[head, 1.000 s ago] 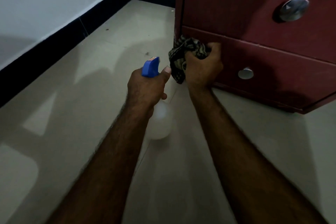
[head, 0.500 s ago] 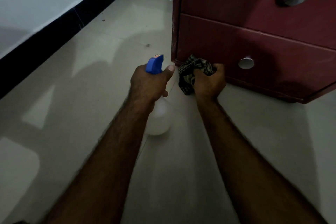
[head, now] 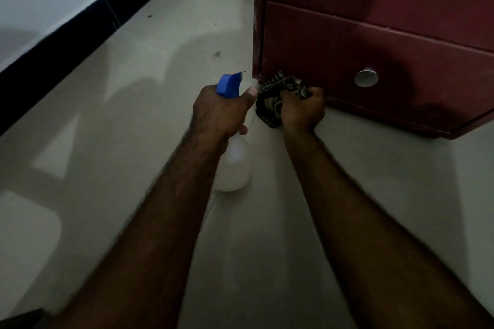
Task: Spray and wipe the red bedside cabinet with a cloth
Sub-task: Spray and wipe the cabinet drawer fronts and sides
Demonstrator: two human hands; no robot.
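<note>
Lower than a second ago, fingers of the right hand (head: 302,112) clenched the crumpled patterned cloth (head: 268,107) against the bottom corner of the dark red cabinet (head: 320,48); just left of them, left hand (head: 219,112) fingers wrapped the translucent blue-topped spray bottle (head: 234,165).

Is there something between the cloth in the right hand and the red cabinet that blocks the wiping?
Nothing visible does. The right hand holds the cloth at the bottom corner of the cabinet. The spray bottle, in the left hand, is off to the side.
</note>
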